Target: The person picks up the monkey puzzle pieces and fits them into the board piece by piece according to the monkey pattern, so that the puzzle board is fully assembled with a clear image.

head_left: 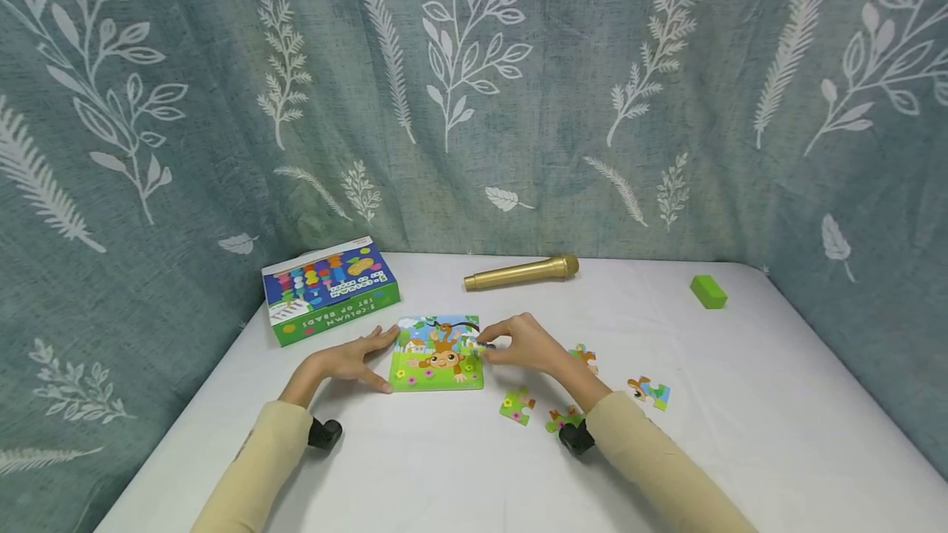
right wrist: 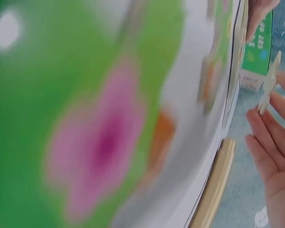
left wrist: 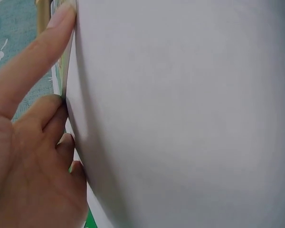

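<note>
A flat picture puzzle of a monkey [head_left: 437, 368] lies in the middle of the white table. My left hand [head_left: 354, 358] rests at its left side, thumb at the lower corner and fingers spread toward the upper one. In the left wrist view that hand [left wrist: 33, 161] touches the puzzle's edge. Over the right edge of the picture, my right hand [head_left: 526, 344] pinches a small puzzle piece [right wrist: 270, 81] between thumb and fingers. The piece is seen edge-on in the right wrist view, above the board; the fingers partly cover it in the head view.
Several loose puzzle pieces [head_left: 516, 406] lie right of the board, some partly behind my right arm. A bead-set box [head_left: 336, 286] stands at the back left. A gold microphone [head_left: 518, 273] lies behind the puzzle, and a green block [head_left: 708, 292] sits at the back right.
</note>
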A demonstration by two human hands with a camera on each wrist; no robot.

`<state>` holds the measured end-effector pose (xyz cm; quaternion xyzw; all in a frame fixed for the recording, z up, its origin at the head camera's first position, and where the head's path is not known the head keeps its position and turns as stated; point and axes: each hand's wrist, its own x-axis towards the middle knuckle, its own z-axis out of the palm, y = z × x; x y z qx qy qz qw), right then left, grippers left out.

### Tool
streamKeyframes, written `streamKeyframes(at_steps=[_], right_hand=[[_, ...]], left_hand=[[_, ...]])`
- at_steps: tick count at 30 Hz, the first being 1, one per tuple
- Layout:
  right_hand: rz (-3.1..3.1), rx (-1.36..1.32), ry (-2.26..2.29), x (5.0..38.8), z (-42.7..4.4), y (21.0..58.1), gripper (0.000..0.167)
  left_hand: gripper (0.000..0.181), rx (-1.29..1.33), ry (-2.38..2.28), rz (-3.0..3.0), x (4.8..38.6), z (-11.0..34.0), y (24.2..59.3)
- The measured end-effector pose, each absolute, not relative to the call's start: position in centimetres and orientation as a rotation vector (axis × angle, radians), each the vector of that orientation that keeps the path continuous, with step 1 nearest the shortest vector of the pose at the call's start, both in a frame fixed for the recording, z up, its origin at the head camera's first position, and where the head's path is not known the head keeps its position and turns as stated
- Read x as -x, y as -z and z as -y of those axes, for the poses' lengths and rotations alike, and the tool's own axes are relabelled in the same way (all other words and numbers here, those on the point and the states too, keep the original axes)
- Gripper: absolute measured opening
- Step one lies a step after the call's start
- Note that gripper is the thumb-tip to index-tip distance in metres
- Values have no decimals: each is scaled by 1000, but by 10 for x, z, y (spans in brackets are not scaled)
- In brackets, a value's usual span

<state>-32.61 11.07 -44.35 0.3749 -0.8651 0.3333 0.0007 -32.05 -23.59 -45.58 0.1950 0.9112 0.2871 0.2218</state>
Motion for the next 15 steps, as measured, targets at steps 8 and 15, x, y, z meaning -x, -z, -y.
streamKeyframes(at_steps=[8, 15], right_hand=[[2670, -1235, -994, 322, -83, 440, 21], [2698, -1275, -923, 327, -63, 442, 21]], left_hand=[[110, -549, -813, -2518, 320, 237, 458], [110, -552, -829, -2516, 321, 237, 458]])
